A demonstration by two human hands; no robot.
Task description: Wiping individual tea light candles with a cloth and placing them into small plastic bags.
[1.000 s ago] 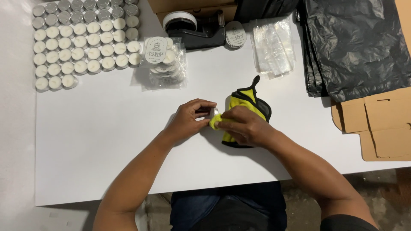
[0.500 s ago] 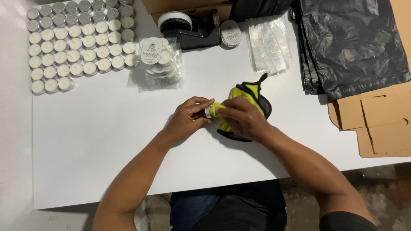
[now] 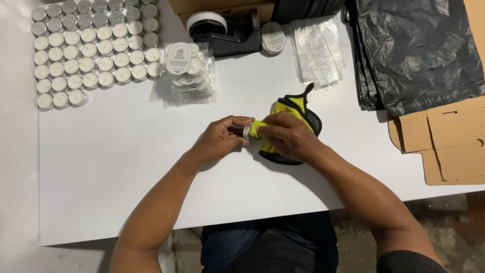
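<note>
White bench point(image 3: 126, 167) carries rows of tealights point(image 3: 86, 50) at its far left. Both hands have drifted slightly leftward since a second ago; the left hand point(image 3: 220, 141) pinches a small metal-cupped candle point(image 3: 245, 131) mid-bench, while the right hand point(image 3: 288, 136) presses a yellow cloth point(image 3: 295, 106) against it, the wiping continuing.

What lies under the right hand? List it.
Under the right hand lies a yellow cloth with black edging, on the table. Its front end presses a small tin in the left hand. The cloth's middle is covered.
</note>
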